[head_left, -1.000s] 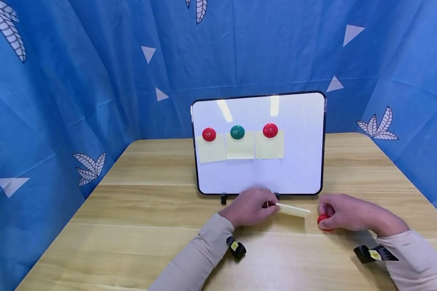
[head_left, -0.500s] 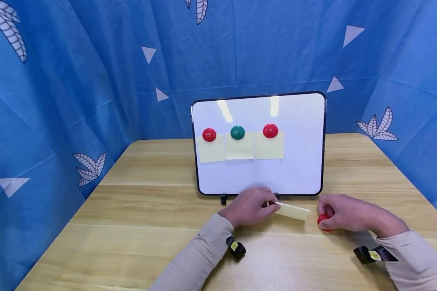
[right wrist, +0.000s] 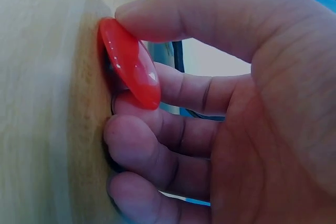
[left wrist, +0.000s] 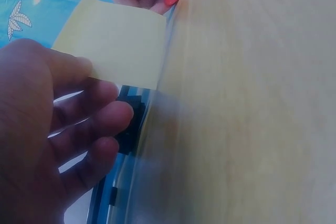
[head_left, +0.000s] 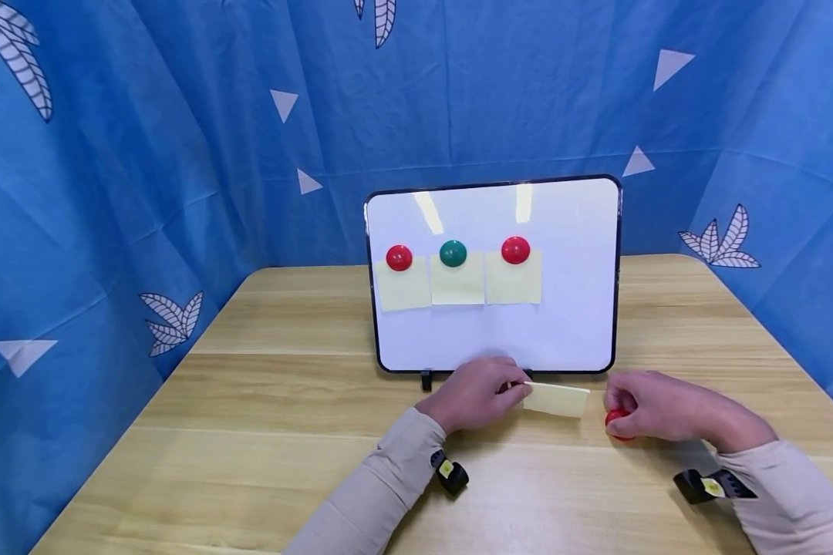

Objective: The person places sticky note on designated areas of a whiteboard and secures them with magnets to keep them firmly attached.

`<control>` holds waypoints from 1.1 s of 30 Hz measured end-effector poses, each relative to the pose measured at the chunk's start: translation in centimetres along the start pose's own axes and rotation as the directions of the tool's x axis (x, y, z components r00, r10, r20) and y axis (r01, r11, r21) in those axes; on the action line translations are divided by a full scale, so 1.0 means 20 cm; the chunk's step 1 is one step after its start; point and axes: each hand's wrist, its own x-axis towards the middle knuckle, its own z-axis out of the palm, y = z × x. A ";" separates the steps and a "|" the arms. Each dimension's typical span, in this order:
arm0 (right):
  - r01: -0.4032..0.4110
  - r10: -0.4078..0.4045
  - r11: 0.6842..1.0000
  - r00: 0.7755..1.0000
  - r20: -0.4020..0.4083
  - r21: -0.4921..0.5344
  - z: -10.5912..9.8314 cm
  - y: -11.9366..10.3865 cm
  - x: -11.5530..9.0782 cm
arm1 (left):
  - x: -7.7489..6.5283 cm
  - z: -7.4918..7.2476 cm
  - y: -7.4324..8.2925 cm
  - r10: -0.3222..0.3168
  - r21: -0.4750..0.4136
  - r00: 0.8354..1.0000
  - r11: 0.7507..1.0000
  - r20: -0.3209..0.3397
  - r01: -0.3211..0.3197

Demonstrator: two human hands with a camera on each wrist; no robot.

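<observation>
My left hand (head_left: 477,393) pinches a pale yellow sticky note (head_left: 557,400) by one edge between thumb and index finger, just above the table in front of the whiteboard. In the left wrist view the sticky note (left wrist: 123,43) faces the camera, and the other fingers are loosely bent below it. To the right, my right hand (head_left: 666,405) holds a round red magnet (head_left: 619,424) low at the tabletop. The right wrist view has the red magnet (right wrist: 131,64) tilted between thumb and fingers. A small gap separates the note from the right hand in the head view.
A black-framed whiteboard (head_left: 576,324) stands on small black feet (head_left: 426,379) on the wooden table (head_left: 264,401). Three yellow notes hang on it, under a red magnet (head_left: 399,257), a green magnet (head_left: 453,253) and another red magnet (head_left: 515,250). Blue curtain (head_left: 527,92) surrounds the table.
The sticky note in my left hand has tilted, so more of its face shows, and its free end has risen slightly. My right hand with the red magnet has stayed in place.
</observation>
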 end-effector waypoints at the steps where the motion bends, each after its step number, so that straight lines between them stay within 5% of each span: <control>1: -0.002 0.002 1.000 1.000 -0.001 -0.001 0.00 0.00 0.00 | 0.00 0.00 0.00 -0.001 0.000 1.000 1.000 0.000 0.001; 20: 0.008 -0.008 1.000 1.000 -0.011 -0.018 0.00 0.01 0.01 | 0.01 0.01 0.00 -0.166 -0.197 0.977 0.971 -0.137 0.137; 33: -0.047 0.047 0.999 0.999 0.006 0.000 -0.01 0.01 0.02 | 0.01 0.02 0.03 -0.202 -0.182 0.959 0.969 -0.200 0.166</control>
